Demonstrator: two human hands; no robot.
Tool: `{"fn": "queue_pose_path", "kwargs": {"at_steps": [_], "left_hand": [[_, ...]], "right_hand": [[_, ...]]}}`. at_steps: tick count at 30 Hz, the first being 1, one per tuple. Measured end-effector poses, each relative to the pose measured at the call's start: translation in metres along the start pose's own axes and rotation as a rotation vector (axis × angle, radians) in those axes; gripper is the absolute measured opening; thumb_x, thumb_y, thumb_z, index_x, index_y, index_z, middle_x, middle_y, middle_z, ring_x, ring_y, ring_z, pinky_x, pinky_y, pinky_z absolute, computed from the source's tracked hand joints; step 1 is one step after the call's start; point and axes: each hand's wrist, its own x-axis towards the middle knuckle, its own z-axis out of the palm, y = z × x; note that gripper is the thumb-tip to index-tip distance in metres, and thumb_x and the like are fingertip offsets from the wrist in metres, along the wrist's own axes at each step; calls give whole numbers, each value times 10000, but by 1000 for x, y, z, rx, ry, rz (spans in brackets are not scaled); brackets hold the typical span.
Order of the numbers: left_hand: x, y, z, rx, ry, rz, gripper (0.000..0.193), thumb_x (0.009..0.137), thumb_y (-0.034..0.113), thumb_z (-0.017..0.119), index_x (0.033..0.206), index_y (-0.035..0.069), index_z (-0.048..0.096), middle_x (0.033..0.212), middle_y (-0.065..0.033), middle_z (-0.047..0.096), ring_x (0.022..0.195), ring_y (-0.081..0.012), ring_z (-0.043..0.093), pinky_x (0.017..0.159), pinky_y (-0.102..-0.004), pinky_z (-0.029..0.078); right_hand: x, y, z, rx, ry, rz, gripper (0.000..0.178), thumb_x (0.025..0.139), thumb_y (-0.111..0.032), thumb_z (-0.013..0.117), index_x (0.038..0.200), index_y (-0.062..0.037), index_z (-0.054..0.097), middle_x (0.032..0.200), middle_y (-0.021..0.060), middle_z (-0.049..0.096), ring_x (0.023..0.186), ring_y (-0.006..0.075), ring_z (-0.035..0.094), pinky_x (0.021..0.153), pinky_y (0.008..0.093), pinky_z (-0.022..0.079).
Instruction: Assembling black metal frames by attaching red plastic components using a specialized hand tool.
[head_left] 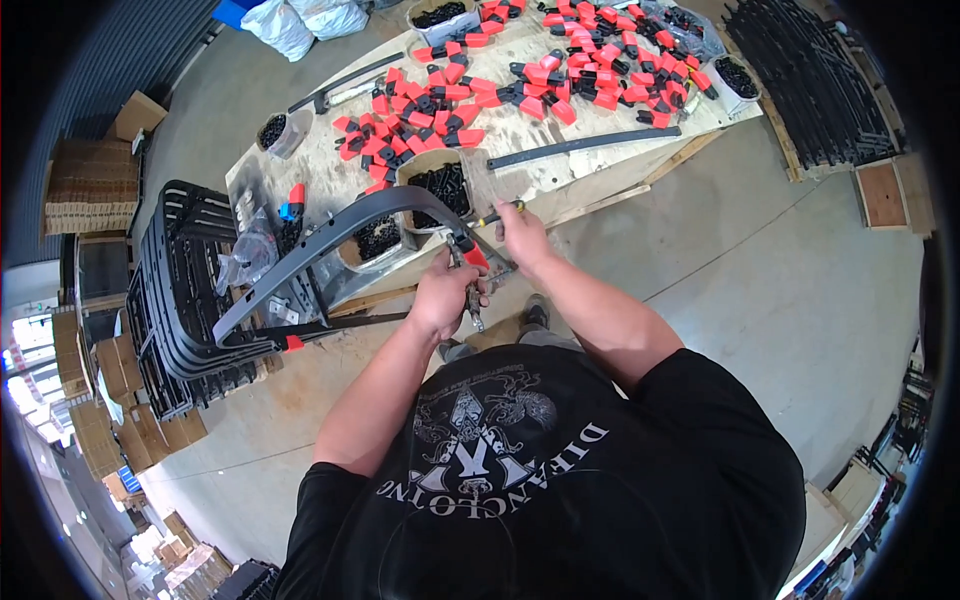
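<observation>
A bent black metal frame (350, 215) rests at the table's near left edge, its curved end reaching toward my hands. At that end sits a red-and-black plastic piece (475, 256). My left hand (442, 297) is closed round a slim silver-and-black metal tool (474, 308) beside this piece; its exact kind does not show. Just right of the frame's end, my right hand (522, 238) is closed on a thin tool with a yellow-and-black part (490, 217), perhaps a screwdriver. My fingers partly hide both tools.
Red-and-black plastic pieces (600, 75) lie heaped on the wooden table (520, 170). Tubs of black fasteners (440, 190) stand near its front edge, beside a flat black bar (585, 146). Stacked black frames (180, 290) stand left; black bars (815, 80) are piled at far right.
</observation>
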Motion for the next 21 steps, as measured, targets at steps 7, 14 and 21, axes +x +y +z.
{"fn": "queue_pose_path", "kwargs": {"at_steps": [7,14,21], "left_hand": [[-1,3,3,45,-52,-33,381,945,-14,557,1309,14,446,1001,-135,631,748,-174,613,592,-322,548],[-1,4,5,-2,-32,-9,296,942,-12,563,1222,11,472,965,-127,628,687,-201,634,556,-348,555],[-2,4,3,24,-39,-20,396,947,-8,564,1324,22,443,1006,-129,633,762,-176,617,601,-321,552]], "right_hand": [[-11,-4,4,-53,-50,-11,553,988,-507,537,928,30,650,772,95,611,757,197,559,738,395,466],[-19,-16,2,-60,1,52,574,989,-520,524,955,37,657,802,110,626,780,211,577,747,403,468],[-23,-41,-5,-228,-97,111,549,984,-526,557,745,-34,609,666,35,551,623,153,496,587,361,405]]}}
